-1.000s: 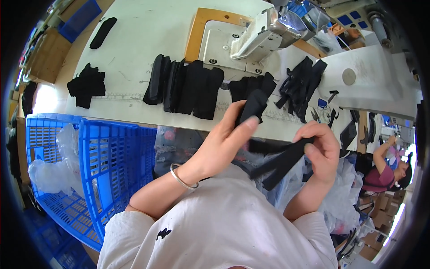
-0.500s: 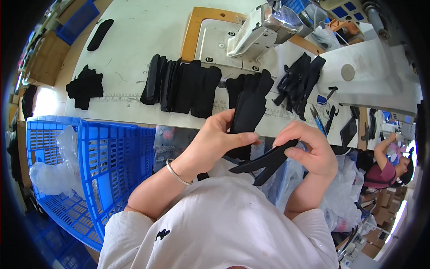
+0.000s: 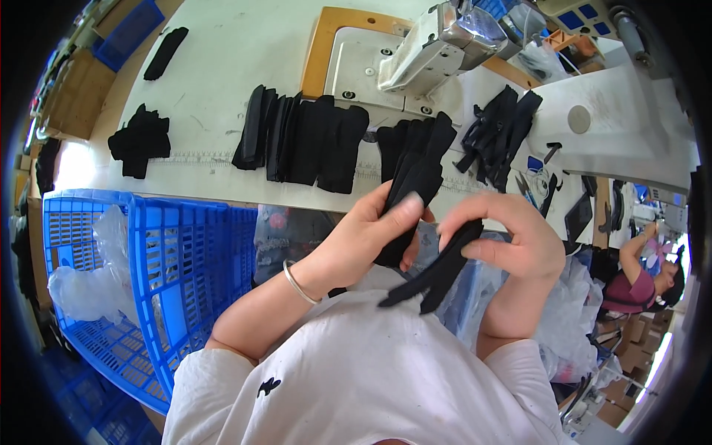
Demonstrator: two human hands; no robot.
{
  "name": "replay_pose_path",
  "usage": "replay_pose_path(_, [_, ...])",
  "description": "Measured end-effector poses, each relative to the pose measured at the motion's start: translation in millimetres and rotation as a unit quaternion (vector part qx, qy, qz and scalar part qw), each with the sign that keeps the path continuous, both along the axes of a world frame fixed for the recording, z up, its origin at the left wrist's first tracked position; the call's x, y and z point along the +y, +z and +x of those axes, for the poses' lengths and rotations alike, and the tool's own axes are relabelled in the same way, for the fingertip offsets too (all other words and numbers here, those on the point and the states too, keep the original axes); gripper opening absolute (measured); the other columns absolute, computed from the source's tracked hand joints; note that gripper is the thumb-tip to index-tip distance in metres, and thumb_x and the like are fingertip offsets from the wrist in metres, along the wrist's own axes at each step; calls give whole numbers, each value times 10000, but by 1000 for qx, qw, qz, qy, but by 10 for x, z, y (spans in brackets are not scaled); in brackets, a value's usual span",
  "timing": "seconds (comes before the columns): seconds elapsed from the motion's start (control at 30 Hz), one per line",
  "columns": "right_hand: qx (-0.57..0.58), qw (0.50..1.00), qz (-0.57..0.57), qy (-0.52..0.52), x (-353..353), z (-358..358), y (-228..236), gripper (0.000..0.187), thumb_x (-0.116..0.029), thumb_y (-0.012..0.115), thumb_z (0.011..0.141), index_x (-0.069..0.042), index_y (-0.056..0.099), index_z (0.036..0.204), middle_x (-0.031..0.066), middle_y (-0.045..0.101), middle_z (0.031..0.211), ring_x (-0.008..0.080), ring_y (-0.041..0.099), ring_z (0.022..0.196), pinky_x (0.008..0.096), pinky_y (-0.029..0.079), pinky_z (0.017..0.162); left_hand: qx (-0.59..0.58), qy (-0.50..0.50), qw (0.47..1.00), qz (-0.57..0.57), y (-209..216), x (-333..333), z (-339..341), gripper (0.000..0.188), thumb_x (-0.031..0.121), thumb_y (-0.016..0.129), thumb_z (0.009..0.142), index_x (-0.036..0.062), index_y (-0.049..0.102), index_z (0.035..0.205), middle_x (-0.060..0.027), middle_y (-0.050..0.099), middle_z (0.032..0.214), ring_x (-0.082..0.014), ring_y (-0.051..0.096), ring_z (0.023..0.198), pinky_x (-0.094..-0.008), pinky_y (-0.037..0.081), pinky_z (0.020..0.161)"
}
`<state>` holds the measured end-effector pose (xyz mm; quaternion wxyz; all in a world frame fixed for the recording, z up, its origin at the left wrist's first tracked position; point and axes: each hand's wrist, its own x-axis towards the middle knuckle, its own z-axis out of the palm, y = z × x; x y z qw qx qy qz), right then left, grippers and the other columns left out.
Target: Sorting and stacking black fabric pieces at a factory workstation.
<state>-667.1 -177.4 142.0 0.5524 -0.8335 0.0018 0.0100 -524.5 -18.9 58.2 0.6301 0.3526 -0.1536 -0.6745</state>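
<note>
My left hand [image 3: 365, 236], with a bangle at the wrist, is closed around a bundle of black fabric pieces [image 3: 417, 169] that slants over the table's front edge. Its thumb lies across the top piece. To its right my right hand [image 3: 513, 236] pinches black fabric strips [image 3: 443, 268], whose free ends spread apart and hang toward my white shirt. What the cut pieces are for does not show. A row of black fabric pieces [image 3: 304, 141] lies on the white table [image 3: 211, 96], just beyond my left hand.
A sewing machine [image 3: 437, 48] stands at the back of the table. More black pieces [image 3: 495, 133] lie right of it, near small scissors [image 3: 525, 189]. A small black pile [image 3: 141, 141] sits at left. A blue plastic basket [image 3: 137, 297] stands beside me; another person [image 3: 630, 285] works at far right.
My left thumb has slid up along the bundle. My right hand has shifted slightly, and the strips in it now hang more steeply with their ends blurred.
</note>
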Motion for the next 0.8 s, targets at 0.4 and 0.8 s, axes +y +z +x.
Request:
replay_pose_path(0.4, [38, 980, -113, -156, 98, 138, -55, 467, 13, 618, 796, -101, 568, 1246, 70, 644, 1157, 240, 663, 945, 313, 501, 691, 24, 54, 998, 37, 148, 36, 23, 379, 320, 502, 1008, 28, 551, 1244, 0, 618, 1066, -44, 570, 945, -203, 472, 832])
replay_pose_path(0.8, [106, 943, -287, -128, 170, 111, -21, 332, -19, 668, 777, -73, 524, 1071, 126, 665, 913, 340, 647, 864, 387, 505, 709, -12, 64, 997, 42, 62, 22, -5, 360, 298, 460, 1024, 36, 539, 1256, -7, 605, 1050, -61, 559, 882, -216, 470, 751])
